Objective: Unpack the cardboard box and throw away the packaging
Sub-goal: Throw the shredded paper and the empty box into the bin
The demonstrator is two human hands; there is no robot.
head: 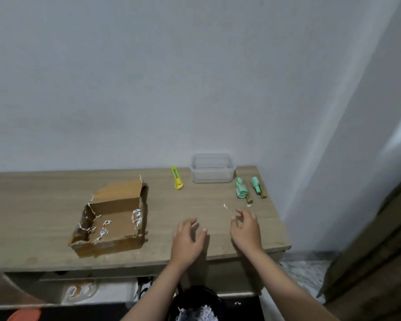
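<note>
An opened brown cardboard box (111, 222) sits left of centre on the wooden table (33, 228), with a few white paper shreds (137, 217) stuck inside it. Small mint-green bottles (241, 188) lie at the table's back right. My left hand (189, 239) hovers over the table right of the box, fingers apart and holding nothing. My right hand (247, 228) hovers beside it, fingers spread and curled, also without anything in it. Two stray shreds (225, 206) lie just beyond my right hand.
A yellow-green utility knife (177, 181) lies near the wall. A clear plastic container (212, 167) stands beside it. A black bag with white shreds (199, 306) sits below the table's front edge. A wall corner and a dark wooden piece are on the right.
</note>
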